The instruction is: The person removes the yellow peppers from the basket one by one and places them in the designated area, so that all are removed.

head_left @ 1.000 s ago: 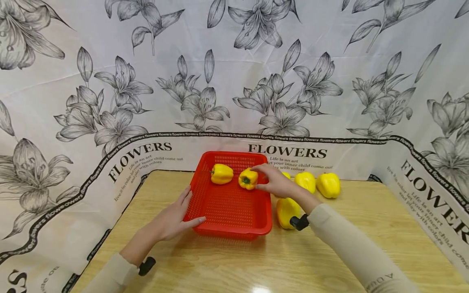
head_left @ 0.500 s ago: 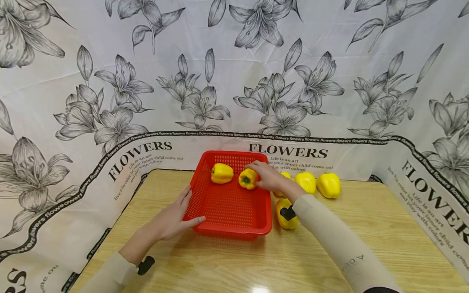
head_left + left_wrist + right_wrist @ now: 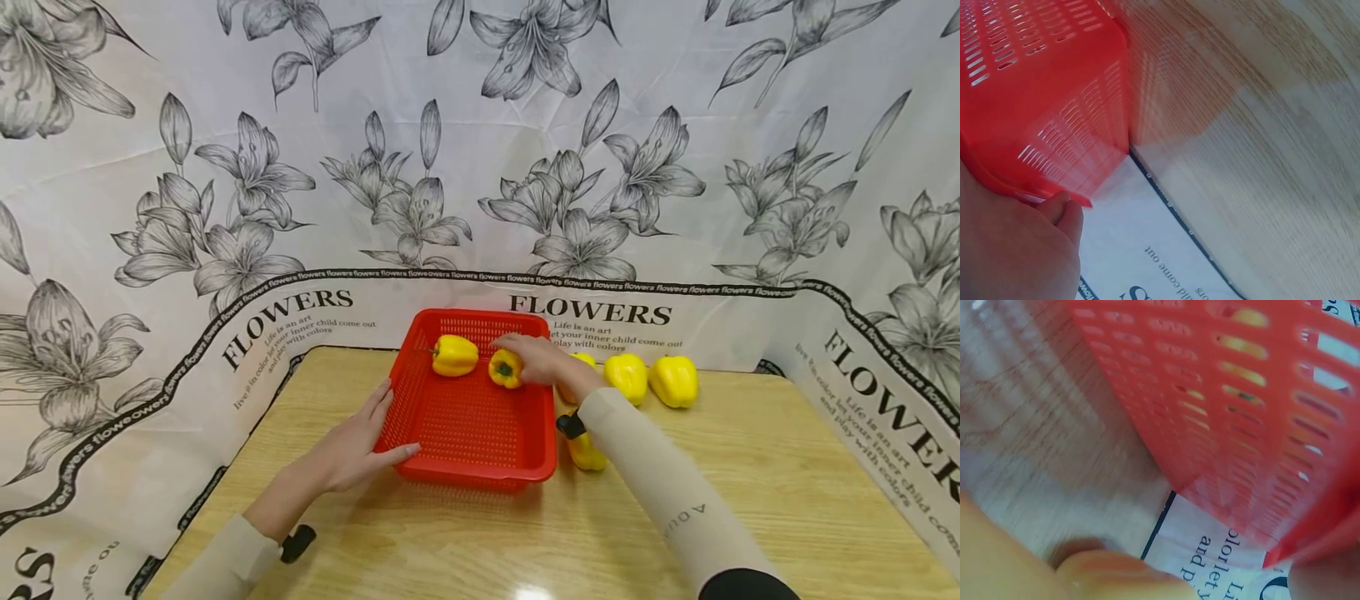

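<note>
A red slotted plastic basket (image 3: 472, 462) stands on the table with two yellow bell peppers in it. One bell pepper (image 3: 454, 357) lies at the back left. The other bell pepper (image 3: 506, 369) sits at the back right, stem end facing me. My right hand (image 3: 536, 360) reaches over the basket's right rim and holds this pepper from above and the right, covering part of it. My left hand (image 3: 345, 450) holds the basket's front-left corner, thumb over the front rim, fingers along the left side. In the left wrist view, bent fingertips (image 3: 1070, 219) touch the rim.
Several more yellow bell peppers stand right of the basket: a bell pepper (image 3: 626, 379) and another bell pepper (image 3: 673, 381) at the back, one bell pepper (image 3: 587, 452) nearer, partly behind my sleeve. A flower-printed cloth (image 3: 420, 200) hangs behind the wooden table (image 3: 465, 542).
My right hand has moved left and farther over the pepper, its forearm swinging left. The peppers in the basket, the basket and my left hand have stayed in place.
</note>
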